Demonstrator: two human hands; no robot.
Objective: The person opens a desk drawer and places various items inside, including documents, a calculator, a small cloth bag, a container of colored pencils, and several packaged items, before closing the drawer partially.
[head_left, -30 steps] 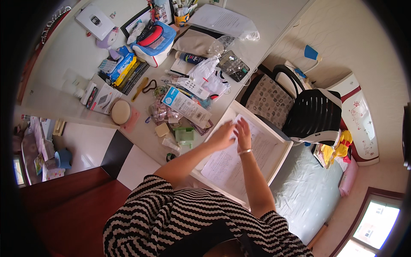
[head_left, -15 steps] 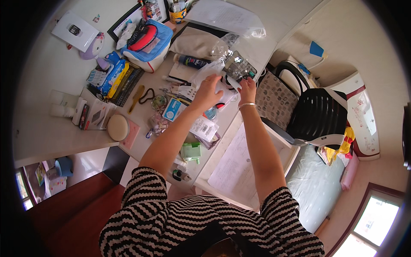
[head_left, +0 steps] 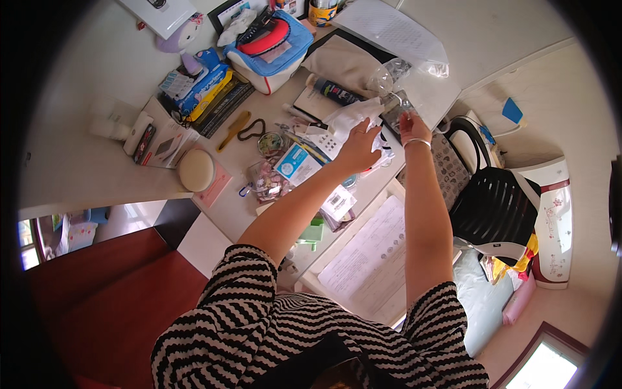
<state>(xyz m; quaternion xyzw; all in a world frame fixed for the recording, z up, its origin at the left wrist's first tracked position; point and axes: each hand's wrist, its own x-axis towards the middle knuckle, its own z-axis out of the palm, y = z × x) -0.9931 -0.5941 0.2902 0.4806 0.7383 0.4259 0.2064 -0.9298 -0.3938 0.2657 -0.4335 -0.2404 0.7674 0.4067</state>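
Note:
My left hand (head_left: 360, 149) is over the cluttered middle of the desk, fingers apart and holding nothing, next to a crumpled white plastic bag (head_left: 353, 115) and papers. At the desk's right edge my right hand (head_left: 414, 128), with a pale bracelet at the wrist, has its fingers closed on a grey calculator (head_left: 396, 109), most of which the hand covers. Clear plastic wrapping (head_left: 382, 79) lies just beyond it. A dark bottle (head_left: 337, 92) lies on its side past the white bag. Left of my left forearm is a blue and white packet (head_left: 297, 160).
In front of me an open drawer (head_left: 311, 280) juts out with printed sheets (head_left: 363, 249) inside. A black chair back (head_left: 495, 204) stands to the right. On the desk's left are a blue and white basket (head_left: 275, 68), a yellow comb (head_left: 234, 129) and a round pale case (head_left: 196, 170).
My right hand has moved away from the white item it was at and reached farther onto the calculator. My left hand stays over the clutter. The whole view has shifted.

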